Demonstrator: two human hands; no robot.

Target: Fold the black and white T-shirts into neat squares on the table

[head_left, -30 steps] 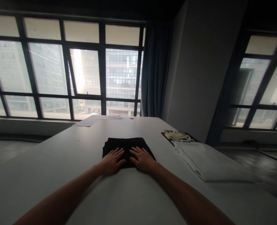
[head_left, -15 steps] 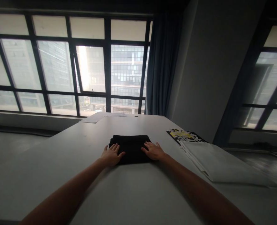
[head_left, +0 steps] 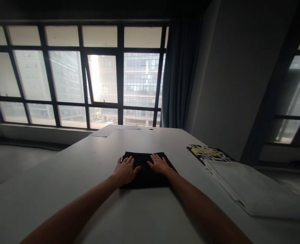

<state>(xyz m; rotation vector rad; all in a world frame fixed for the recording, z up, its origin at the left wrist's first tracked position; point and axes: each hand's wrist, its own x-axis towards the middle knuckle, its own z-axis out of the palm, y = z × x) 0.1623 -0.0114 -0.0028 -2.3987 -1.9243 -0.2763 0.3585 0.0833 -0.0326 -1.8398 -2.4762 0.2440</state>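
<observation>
A black cloth (head_left: 150, 178), folded into a flat rectangle, lies on the white table (head_left: 129, 217) in front of me. On its left part rests my left hand (head_left: 125, 170), palm down with the fingers spread. My right hand (head_left: 159, 164) lies flat on the far right part of the cloth, fingers pointing away from me. Neither hand grips anything. Whether the cloth is a garment, and of what kind, I cannot tell.
To the right lies a folded white cloth (head_left: 261, 189), beside a black, white and yellow patterned piece (head_left: 211, 153). White paper sheets (head_left: 104, 131) lie at the table's far left. Beyond stand windows and a blue curtain (head_left: 176, 78).
My right hand has moved inward and farther up over the black cloth. My left hand stays on the left part. The whole view has shifted slightly.
</observation>
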